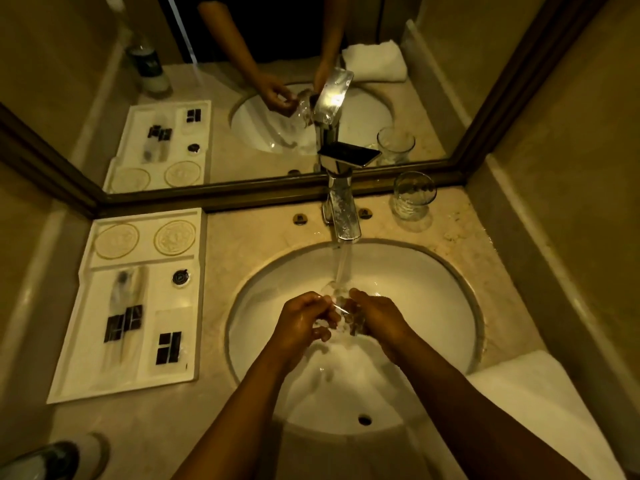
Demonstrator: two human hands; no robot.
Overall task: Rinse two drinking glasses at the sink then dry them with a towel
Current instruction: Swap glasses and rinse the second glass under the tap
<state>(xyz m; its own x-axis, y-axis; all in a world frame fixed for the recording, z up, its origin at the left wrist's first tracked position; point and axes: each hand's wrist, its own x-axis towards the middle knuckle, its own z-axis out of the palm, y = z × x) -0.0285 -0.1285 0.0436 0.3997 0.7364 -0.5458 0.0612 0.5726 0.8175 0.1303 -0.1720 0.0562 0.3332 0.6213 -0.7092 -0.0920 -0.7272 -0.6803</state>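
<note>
Two bare hands meet over the middle of a white oval sink [433,282], clasped together around a clear drinking glass [341,311]: the left hand [301,323] grips it from the left, the right hand [379,318] from the right. Water runs from a chrome tap [341,209] at the far side straight onto the glass. The glass looks wet and slippery, so a firm grip while slowly turning it under the stream would rinse it best. A second glass [414,195] stands upright on the counter at the far right, beside the tap. A folded white towel [540,403] lies at the near right, within easy reach. A white tray [86,368] of small toiletries sits to the left. Nothing blocks the way to either.
</note>
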